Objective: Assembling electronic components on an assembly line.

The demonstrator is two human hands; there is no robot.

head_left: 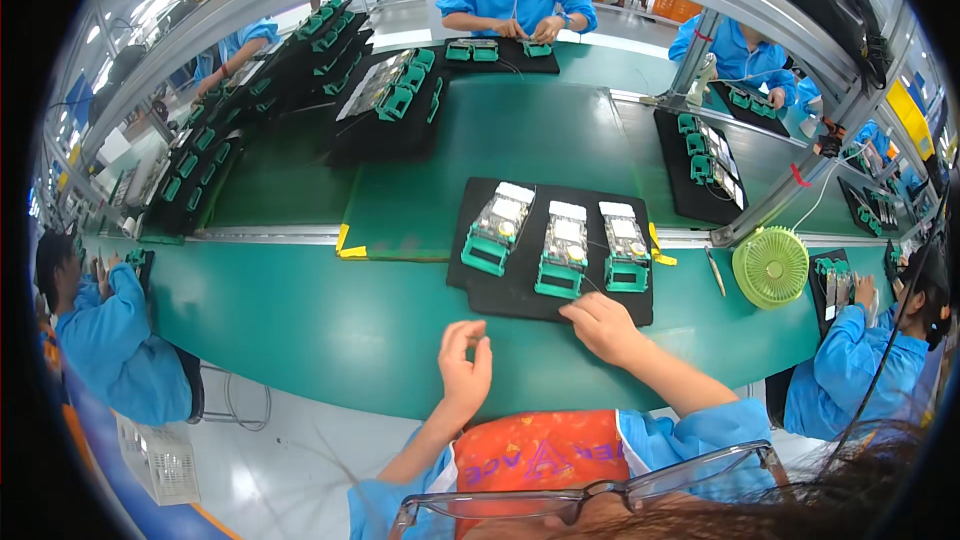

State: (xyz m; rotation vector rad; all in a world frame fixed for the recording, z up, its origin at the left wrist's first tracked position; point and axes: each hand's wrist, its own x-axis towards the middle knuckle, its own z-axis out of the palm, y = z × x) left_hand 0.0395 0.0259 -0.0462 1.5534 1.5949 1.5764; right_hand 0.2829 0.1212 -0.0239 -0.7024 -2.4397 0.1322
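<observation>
Three green-framed electronic modules rest on a black mat [500, 302] in front of me: a left one [497, 230], a middle one [563, 250] and a right one [625, 247]. Each has a white block at its far end and an open green frame at its near end. My right hand [607, 330] is at the mat's front edge, just below the middle module, fingers bent together; what they hold, if anything, is hidden. Left of it, my left hand [466, 368] hovers over the green table, loosely curled with the thumb apart and nothing visible in it.
A green fan [770, 267] stands at the right beside a pen-like tool [716, 272]. Beyond the table's rail lies a green conveyor belt [520, 140] carrying more black mats with modules [402, 85]. Metal posts [765, 200] rise at the right. Co-workers in blue sit around.
</observation>
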